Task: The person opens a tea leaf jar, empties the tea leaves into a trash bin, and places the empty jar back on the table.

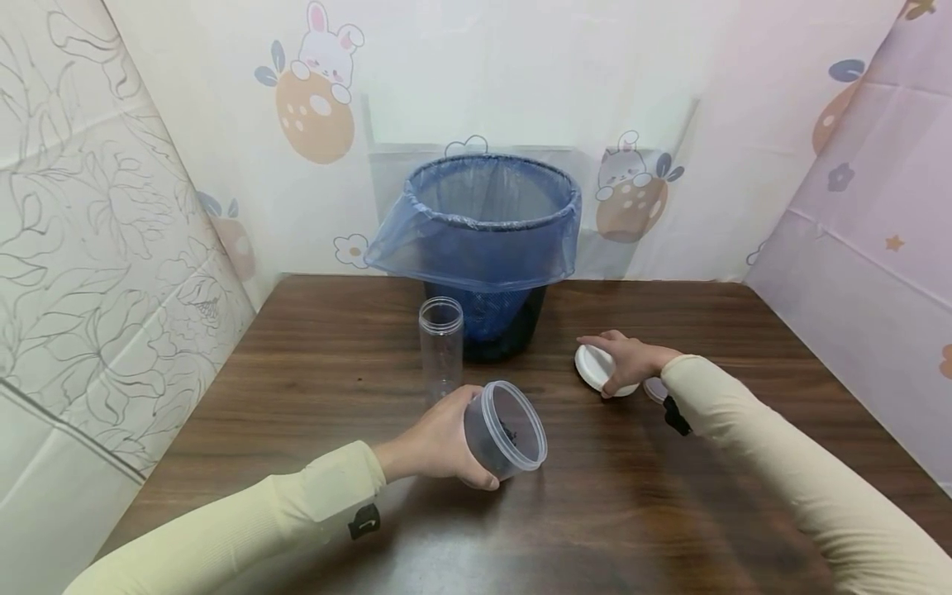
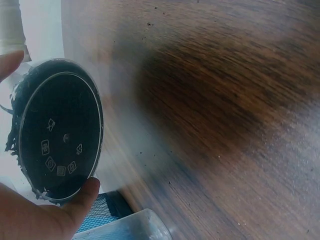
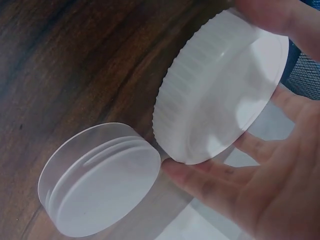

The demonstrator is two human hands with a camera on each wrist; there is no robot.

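My left hand [image 1: 439,438] grips a wide clear plastic jar [image 1: 485,436] around its side. The jar is tilted with its uncovered mouth toward the right, and dark bits [image 1: 508,431] lie inside. From below, the left wrist view shows its dark round base [image 2: 62,135] with small moulded symbols. Over to the right, my right hand [image 1: 632,362] pinches a round white lid [image 1: 592,367] by its edge. This lid has a ridged rim in the right wrist view. Close beside it on the table lies a shallow clear-sided lid [image 3: 107,190], mostly hidden by the right wrist in the head view.
A tall clear jar [image 1: 442,351] without a lid stands just beyond my left hand. Behind it is a dark mesh bin [image 1: 524,322] lined with a blue plastic bag [image 1: 483,256]. Small dark crumbs dot the wooden table [image 1: 335,364]. Patterned sheets hang around the table.
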